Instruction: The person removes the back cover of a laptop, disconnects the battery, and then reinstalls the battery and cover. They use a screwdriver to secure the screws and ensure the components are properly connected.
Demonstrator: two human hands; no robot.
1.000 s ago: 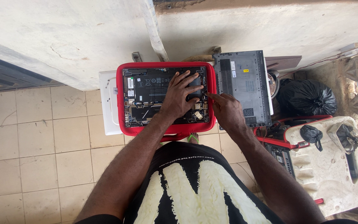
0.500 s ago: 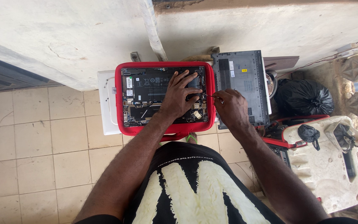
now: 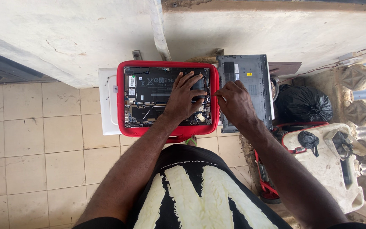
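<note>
Since a moment before, little had moved. The left hand (image 3: 185,99) was kept spread flat on the opened laptop (image 3: 166,96), near its right edge. A thin tool (image 3: 214,95) was pinched by the right hand (image 3: 235,101), so the same spot was likely being worked on.

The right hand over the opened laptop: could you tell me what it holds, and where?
The right hand pinches a thin tool by its rear end, tip toward the opened laptop.

Opened laptop (image 3: 149,97) on sleeve (image 3: 121,123), cover panel (image 3: 244,72) right

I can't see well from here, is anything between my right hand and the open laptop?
Nothing visible. The right hand is at the laptop's right edge, its thin tool reaching inward; the left hand rests flat on the laptop beside it.
</note>
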